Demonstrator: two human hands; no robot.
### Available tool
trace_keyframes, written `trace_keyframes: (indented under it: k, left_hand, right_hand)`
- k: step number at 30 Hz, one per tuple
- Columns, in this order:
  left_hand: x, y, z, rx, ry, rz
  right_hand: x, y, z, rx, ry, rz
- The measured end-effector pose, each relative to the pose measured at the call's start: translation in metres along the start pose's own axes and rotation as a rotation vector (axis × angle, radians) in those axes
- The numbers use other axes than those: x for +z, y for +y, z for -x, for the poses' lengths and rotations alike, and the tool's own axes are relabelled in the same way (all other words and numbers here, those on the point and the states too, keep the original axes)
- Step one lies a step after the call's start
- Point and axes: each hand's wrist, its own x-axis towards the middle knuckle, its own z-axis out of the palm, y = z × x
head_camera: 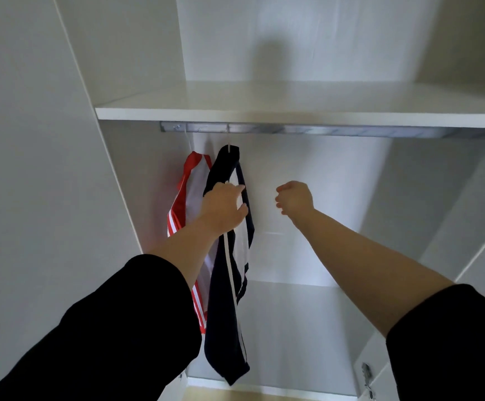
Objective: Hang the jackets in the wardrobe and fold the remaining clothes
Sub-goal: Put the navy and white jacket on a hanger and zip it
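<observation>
Two jackets hang from the metal rail [322,130] inside the white wardrobe. The red and white jacket [187,192] is at the far left. The dark navy jacket [223,314] with white stripes hangs just to its right on a white hanger. My left hand [223,209] rests on the navy jacket's shoulder, fingers curled against the cloth. My right hand [294,198] is to the right of the jackets, loosely closed in the air and holding nothing.
A white shelf [264,111] runs above the rail. The wardrobe's left side panel [125,198] stands close to the red jacket. The rail is bare to the right. A door hinge [366,371] shows at lower right.
</observation>
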Motion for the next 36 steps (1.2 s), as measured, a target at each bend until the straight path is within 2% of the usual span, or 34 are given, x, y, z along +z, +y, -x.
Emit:
trace_keyframes:
  k: [2, 4, 10, 13, 17, 21, 29, 36]
  left_hand:
    - [-0.002, 0.024, 0.019, 0.131, -0.006, -0.134]
    - [-0.005, 0.056, 0.039, 0.181, 0.001, -0.159]
    - [-0.015, 0.174, 0.120, 0.137, 0.084, -0.123]
    - [-0.018, 0.228, 0.176, 0.143, 0.068, -0.122]
    - [-0.030, 0.282, 0.246, 0.211, 0.010, -0.167]
    - [-0.052, 0.321, 0.292, 0.245, 0.022, -0.182]
    - [-0.098, 0.394, 0.403, 0.367, 0.056, -0.116]
    - [-0.114, 0.488, 0.530, 0.546, -0.014, -0.030]
  right_hand:
    - [-0.028, 0.017, 0.028, -0.168, 0.069, 0.208]
    - [-0.057, 0.036, 0.058, -0.297, 0.097, 0.393]
    - [-0.149, 0.093, 0.163, -0.497, 0.215, 0.677]
    - [-0.186, 0.122, 0.215, -0.458, 0.221, 0.787]
    - [-0.216, 0.156, 0.283, -0.381, 0.218, 0.807]
    - [-0.242, 0.170, 0.348, -0.342, 0.235, 0.785]
    - [-0.310, 0.194, 0.501, -0.296, 0.413, 0.819]
    - [-0.373, 0.238, 0.670, -0.088, 0.495, 0.927]
